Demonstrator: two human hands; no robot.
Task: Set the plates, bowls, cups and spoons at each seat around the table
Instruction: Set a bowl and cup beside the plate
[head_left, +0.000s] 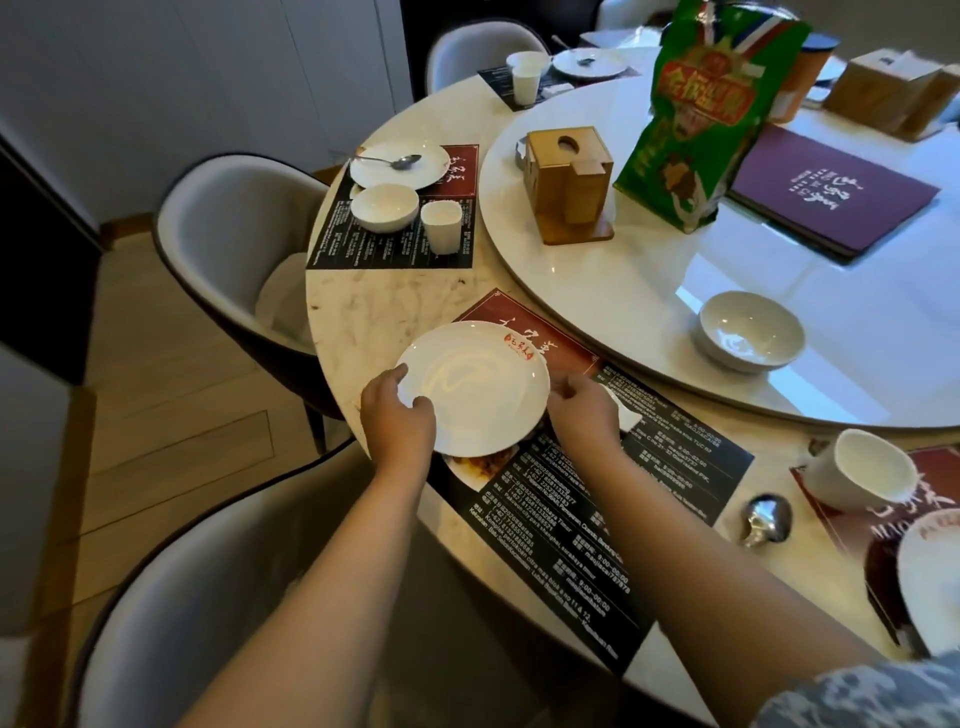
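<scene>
Nearest the camera, two bare forearms reach out over a grey upholstered chair (218, 597) toward the marble table (384, 296). The left hand (397, 415) grips the near-left rim of a white plate (478, 389), thumb curled over the top edge and the other fingers tucked underneath, out of sight. The right hand (584, 410) holds the plate's right rim, fingers bent around the edge; how far they close beneath it I cannot tell. The plate, with a small red logo near its far rim, sits over the dark printed placemat (597, 493) at the closest seat, overlapping the mat's red top corner; whether it touches the mat or is just above it is unclear.

To the right, a metal spoon (766, 519) lies on the bare marble beside a white cup (862, 470) tipped on its side on the next placemat.

Farther in, a white bowl (750, 330) stands alone on the glossy lazy Susan (649, 291). Beyond it are a wooden napkin holder (569, 182), a green snack bag (711, 114) and a purple menu folder (836, 192).

At the seat to the left, a plate with spoon (397, 163), a bowl (384, 207) and a cup (441, 226) are set close together on their mat. The farthest seat shows another cup (525, 78) and plate (589, 62)
</scene>
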